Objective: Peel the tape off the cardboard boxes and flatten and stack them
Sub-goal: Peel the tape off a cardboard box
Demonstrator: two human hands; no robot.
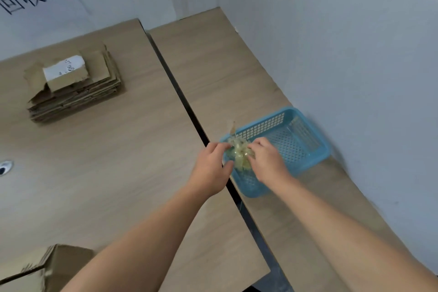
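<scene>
Hands meet over the blue basket's (308, 163) near corner: left hand (211, 168) and right hand (267, 161) both pinch a crumpled wad of tape (239, 152); flattened cardboard stack (75, 87) lies well apart on the table (118, 161).

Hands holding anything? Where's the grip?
Yes: a crumpled tape wad, left hand pinching its left side, right hand its right side, above the blue basket.

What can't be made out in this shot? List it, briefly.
All in the head view:
- Tape wad: partly covered by the fingers of the left hand and right hand that hold it.
- Blue basket: near corner hidden behind the wad and hands; right side motion-blurred.
- Cardboard box, lower left: cut off by the frame edge.
- White label on the flattened stack: print too small to read.
</scene>
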